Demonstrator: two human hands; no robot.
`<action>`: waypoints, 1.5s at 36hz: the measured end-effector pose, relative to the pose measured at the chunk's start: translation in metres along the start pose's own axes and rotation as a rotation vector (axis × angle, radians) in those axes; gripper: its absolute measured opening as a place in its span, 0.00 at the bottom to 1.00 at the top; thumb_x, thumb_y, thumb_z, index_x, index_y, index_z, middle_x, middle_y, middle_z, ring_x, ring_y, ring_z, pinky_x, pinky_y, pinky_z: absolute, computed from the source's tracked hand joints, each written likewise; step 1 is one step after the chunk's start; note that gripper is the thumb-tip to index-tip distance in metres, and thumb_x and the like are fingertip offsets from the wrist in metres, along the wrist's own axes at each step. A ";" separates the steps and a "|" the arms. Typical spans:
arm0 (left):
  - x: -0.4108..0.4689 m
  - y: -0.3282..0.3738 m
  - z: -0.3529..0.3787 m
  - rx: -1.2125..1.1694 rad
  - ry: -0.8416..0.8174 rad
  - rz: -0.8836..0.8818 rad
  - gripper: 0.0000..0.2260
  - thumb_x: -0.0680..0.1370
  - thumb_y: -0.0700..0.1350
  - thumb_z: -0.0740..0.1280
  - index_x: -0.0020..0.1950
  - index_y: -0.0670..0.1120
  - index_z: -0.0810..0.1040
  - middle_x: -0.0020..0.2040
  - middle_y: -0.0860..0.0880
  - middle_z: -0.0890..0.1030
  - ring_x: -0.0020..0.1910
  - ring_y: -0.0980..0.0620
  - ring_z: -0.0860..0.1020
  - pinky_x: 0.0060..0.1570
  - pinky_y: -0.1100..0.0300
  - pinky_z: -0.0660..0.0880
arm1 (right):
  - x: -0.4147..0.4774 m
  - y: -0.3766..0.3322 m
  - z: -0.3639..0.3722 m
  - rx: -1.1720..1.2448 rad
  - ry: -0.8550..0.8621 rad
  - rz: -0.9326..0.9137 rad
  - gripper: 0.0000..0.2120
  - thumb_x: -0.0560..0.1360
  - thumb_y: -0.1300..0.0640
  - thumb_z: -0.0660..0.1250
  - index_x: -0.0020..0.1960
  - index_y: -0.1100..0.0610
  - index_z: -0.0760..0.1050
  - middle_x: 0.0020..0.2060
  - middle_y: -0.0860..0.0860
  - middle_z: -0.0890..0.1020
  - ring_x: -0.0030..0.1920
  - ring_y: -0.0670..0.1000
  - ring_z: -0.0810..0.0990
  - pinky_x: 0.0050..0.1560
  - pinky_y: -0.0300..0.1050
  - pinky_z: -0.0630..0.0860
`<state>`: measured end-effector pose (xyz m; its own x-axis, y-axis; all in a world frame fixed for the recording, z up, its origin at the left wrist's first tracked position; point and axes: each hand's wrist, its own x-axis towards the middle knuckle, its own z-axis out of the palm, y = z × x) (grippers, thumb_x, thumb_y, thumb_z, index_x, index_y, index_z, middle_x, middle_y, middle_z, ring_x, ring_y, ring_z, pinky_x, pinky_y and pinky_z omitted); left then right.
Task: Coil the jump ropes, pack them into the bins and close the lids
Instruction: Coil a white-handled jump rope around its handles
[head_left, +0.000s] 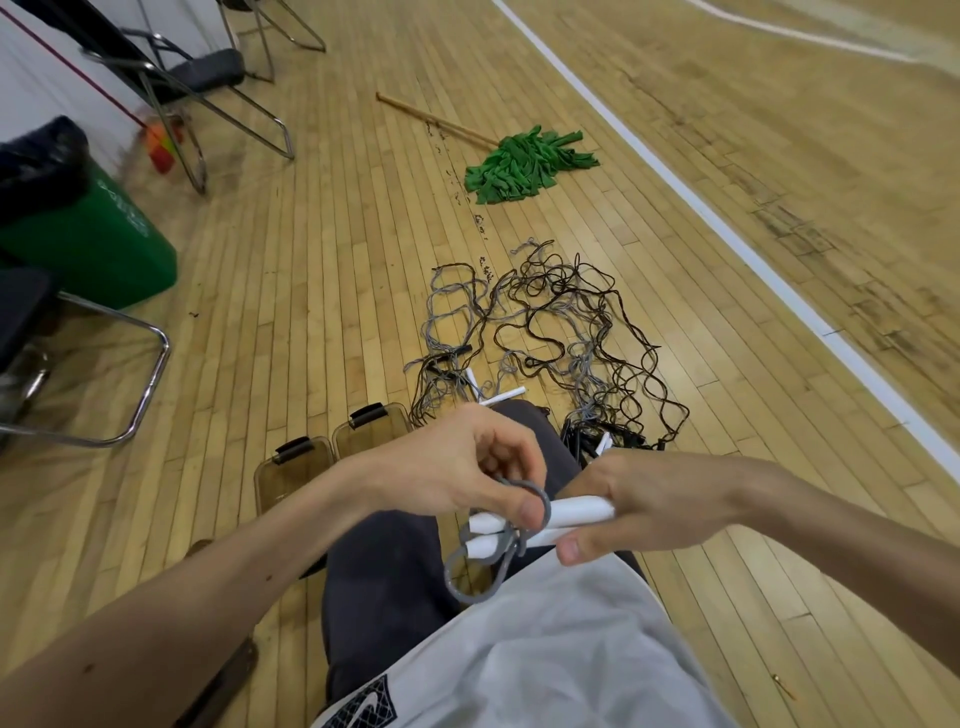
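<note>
Over my lap, my right hand (644, 504) grips the two white handles (566, 512) of a jump rope held side by side. My left hand (467, 467) pinches the grey rope (498, 556) where it loops round the handle ends; a short grey coil hangs below them. Ahead on the wooden floor lies a tangle of several black and grey jump ropes (550, 332), with white and black handles at its near edge. Two brownish clear bins (291, 467) with dark latches stand side by side on the floor at my left knee, lids on.
A green mop (524, 166) with a wooden stick lies beyond the ropes. A green trash bin (88, 228) with a black bag stands at the left, among folding chairs (202, 83). A white court line (727, 228) runs along the right.
</note>
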<state>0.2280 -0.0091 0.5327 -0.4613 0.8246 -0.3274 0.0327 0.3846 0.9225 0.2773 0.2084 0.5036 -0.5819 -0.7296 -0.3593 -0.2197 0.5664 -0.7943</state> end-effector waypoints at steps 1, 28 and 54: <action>0.000 -0.001 0.001 -0.025 0.014 0.008 0.15 0.65 0.61 0.77 0.42 0.53 0.81 0.36 0.52 0.80 0.34 0.53 0.75 0.37 0.61 0.71 | -0.001 0.000 0.000 0.005 0.014 -0.011 0.19 0.80 0.43 0.66 0.39 0.57 0.71 0.30 0.47 0.67 0.31 0.46 0.65 0.33 0.43 0.63; -0.001 -0.042 0.010 -0.305 0.260 -0.020 0.16 0.69 0.60 0.75 0.48 0.53 0.75 0.33 0.61 0.78 0.33 0.63 0.73 0.37 0.66 0.68 | 0.002 0.004 -0.008 0.174 0.339 -0.123 0.29 0.70 0.22 0.56 0.33 0.47 0.68 0.27 0.43 0.69 0.27 0.44 0.65 0.30 0.37 0.61; 0.009 -0.057 0.029 0.104 0.369 -0.236 0.13 0.86 0.51 0.55 0.51 0.44 0.74 0.30 0.51 0.72 0.27 0.55 0.70 0.29 0.59 0.69 | 0.030 0.041 -0.021 0.055 0.580 0.218 0.25 0.77 0.33 0.58 0.36 0.53 0.73 0.25 0.45 0.69 0.24 0.44 0.64 0.30 0.43 0.62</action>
<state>0.2475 -0.0116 0.4717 -0.7513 0.5134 -0.4147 -0.0315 0.5998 0.7995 0.2346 0.2179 0.4703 -0.9428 -0.2635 -0.2041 -0.0158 0.6471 -0.7622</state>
